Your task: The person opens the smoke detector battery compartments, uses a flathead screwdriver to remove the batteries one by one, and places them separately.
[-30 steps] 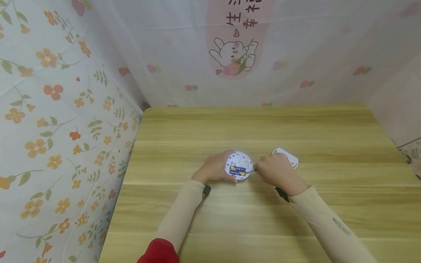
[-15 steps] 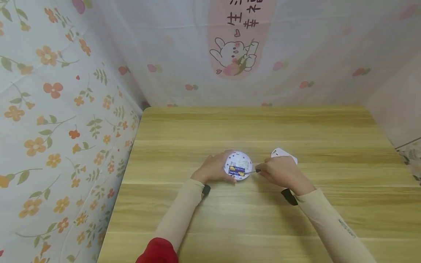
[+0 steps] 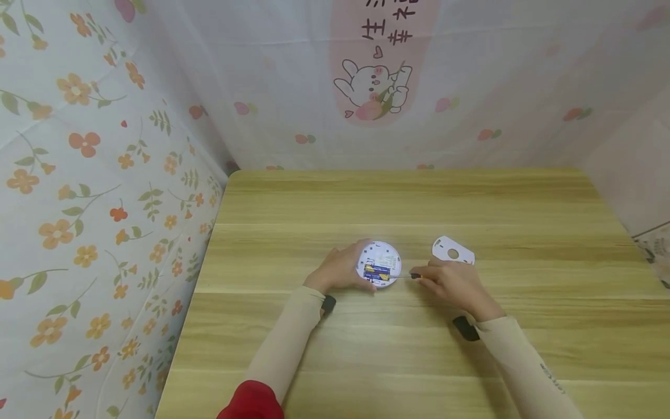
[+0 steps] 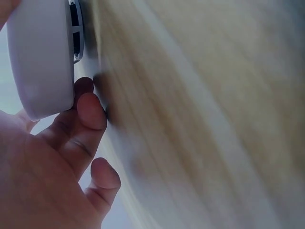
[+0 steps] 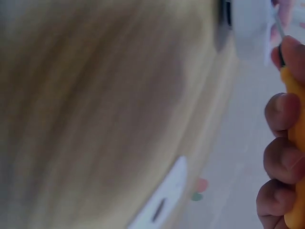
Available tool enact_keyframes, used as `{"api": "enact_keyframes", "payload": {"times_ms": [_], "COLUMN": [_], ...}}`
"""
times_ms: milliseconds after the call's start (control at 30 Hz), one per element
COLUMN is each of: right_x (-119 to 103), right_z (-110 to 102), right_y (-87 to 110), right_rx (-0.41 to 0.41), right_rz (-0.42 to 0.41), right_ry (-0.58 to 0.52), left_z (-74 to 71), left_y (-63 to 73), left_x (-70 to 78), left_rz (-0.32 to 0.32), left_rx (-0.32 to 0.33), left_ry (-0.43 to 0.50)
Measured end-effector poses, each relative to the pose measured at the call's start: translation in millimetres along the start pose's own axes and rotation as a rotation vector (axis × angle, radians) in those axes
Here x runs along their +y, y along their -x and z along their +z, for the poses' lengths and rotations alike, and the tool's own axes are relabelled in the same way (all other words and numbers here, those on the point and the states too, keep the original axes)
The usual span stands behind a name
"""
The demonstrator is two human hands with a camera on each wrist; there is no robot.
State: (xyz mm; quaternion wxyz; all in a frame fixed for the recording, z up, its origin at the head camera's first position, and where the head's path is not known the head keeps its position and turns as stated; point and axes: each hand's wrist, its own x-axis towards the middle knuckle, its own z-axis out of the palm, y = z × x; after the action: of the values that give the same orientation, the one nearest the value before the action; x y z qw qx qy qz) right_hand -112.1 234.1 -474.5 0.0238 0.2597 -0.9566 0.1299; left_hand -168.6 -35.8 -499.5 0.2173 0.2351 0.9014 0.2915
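A round white smoke detector [image 3: 386, 251] lies back side up on the table, two blue-and-yellow batteries [image 3: 378, 270] showing in its compartment. My left hand [image 3: 340, 269] grips its left edge, with fingers around the side wall in the left wrist view. My right hand [image 3: 454, 284] holds a screwdriver [image 5: 296, 138] by its orange handle, fingers wrapped round it. The thin metal shaft reaches left over the detector's rim, its tip at the right end of the lower battery. Just behind the right hand lies a white plate [image 3: 464, 256] with a round hole.
The wood-grain table [image 3: 293, 209] extends to a patterned cloth [image 3: 282, 87] at the back. Another flowered cloth [image 3: 104, 233] hangs along the left side.
My right hand has shifted right and slightly toward me with the screwdriver, uncovering more of the shaft and the white plate. The left hand and the smoke detector have stayed almost in place.
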Motion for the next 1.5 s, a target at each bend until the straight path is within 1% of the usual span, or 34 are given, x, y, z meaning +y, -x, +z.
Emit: {"api": "enact_keyframes", "payload": {"times_ms": [133,200,433,533,800,967,1067,1167,1400,1500], "right_x": [6.3,8.7,12.3,14.1,16.9,18.4,17.9,14.4,-2.0,-9.6], "right_z": [9.7,13.8,22.2,25.2,28.9,28.5,26.8,24.6,26.7,30.6], "right_y": [3.1,4.3,8.8,10.8,13.8,15.8,16.3,13.5,-2.2,-9.3], "right_rx": [0.074,0.095,0.088,0.100,0.131,0.143,0.164,0.160,0.060,0.059], "right_rz": [-0.022,-0.025,0.015,0.024,0.015,0.038,0.069,0.119,0.339,0.381], "right_ry": [-0.024,-0.033,-0.106,-0.134,-0.166,-0.183,-0.195,-0.244,-0.453,-0.537], "left_z": [0.1,0.1,-1.0,-0.3,0.6,2.0,1.8,1.4,1.6,2.1], "left_y": [-0.1,-0.2,0.8,0.2,0.3,-0.8,-0.5,0.3,0.6,0.4], "left_x": [0.0,0.0,0.8,0.3,1.0,-0.2,0.0,0.6,1.5,1.8], "left_rz": [0.000,0.003,0.001,0.000,0.001,-0.007,-0.012,-0.015,-0.018,-0.016], "left_rx": [-0.001,0.000,-0.002,-0.001,-0.004,-0.005,-0.001,0.008,0.030,0.039], "left_ry": [-0.011,-0.019,-0.013,-0.021,-0.015,-0.024,-0.014,0.001,0.022,0.015]}}
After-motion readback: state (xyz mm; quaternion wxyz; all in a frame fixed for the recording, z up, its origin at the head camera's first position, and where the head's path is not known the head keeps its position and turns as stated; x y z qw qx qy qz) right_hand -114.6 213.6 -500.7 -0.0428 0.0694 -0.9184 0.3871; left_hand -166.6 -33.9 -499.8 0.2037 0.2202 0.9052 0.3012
